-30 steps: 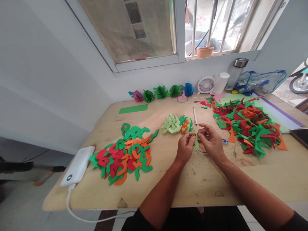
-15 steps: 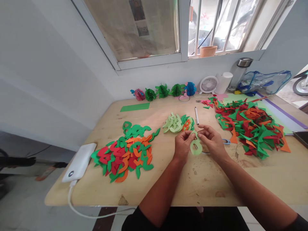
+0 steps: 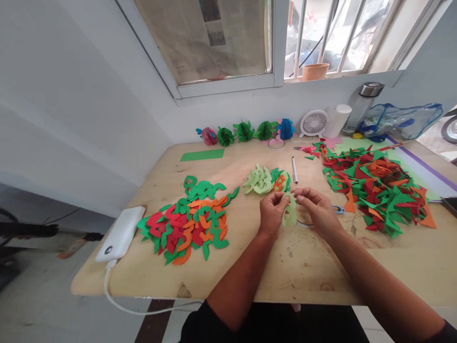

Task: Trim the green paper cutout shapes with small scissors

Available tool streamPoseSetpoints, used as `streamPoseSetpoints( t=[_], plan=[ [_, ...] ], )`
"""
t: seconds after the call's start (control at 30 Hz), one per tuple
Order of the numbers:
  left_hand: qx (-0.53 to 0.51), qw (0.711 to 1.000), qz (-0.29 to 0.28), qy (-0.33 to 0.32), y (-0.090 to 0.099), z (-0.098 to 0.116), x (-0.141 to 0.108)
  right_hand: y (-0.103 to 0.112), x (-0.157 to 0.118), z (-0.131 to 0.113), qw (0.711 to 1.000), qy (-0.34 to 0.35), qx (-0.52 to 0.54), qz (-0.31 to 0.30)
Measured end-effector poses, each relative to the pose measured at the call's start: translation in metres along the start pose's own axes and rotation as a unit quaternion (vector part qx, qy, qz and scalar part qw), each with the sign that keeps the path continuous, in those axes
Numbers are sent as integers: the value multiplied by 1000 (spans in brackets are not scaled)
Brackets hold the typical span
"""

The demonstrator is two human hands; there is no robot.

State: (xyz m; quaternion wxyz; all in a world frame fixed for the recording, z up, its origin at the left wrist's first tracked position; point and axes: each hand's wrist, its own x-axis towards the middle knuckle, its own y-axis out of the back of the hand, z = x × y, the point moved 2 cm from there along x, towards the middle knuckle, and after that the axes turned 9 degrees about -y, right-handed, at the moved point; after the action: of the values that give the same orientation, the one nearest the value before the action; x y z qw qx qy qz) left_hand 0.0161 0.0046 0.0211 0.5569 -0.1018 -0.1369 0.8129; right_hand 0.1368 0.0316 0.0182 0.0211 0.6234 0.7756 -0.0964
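Observation:
A light green paper cutout with a rounded opening hangs between my hands above the table. My left hand pinches its upper left edge between thumb and fingers. Close by on the right, my right hand has its thumb and fingers pressed together at the top of the cutout; the exact contact is too small to make out. Just beyond my hands lies a pile of light green cutouts, with green and orange pieces beside it. Blue-handled scissors are partly hidden by my right hand.
Red, orange and green cutouts lie at left near a white power bank. Paper scraps are heaped at right. A pen, green strip, small fan, bottle and honeycomb paper figures stand or lie farther back.
The light green cutout has turned, so its opening looks narrower. My fingers have shifted slightly around its top. The whole view has moved a little.

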Motion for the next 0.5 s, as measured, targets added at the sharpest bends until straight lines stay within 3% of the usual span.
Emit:
streamPoseSetpoints(
  t=[0.5],
  plan=[
    [67, 996, -30, -53, 1, -8, 1, 0, 0, 1, 997, 2, -80, 21]
  ],
)
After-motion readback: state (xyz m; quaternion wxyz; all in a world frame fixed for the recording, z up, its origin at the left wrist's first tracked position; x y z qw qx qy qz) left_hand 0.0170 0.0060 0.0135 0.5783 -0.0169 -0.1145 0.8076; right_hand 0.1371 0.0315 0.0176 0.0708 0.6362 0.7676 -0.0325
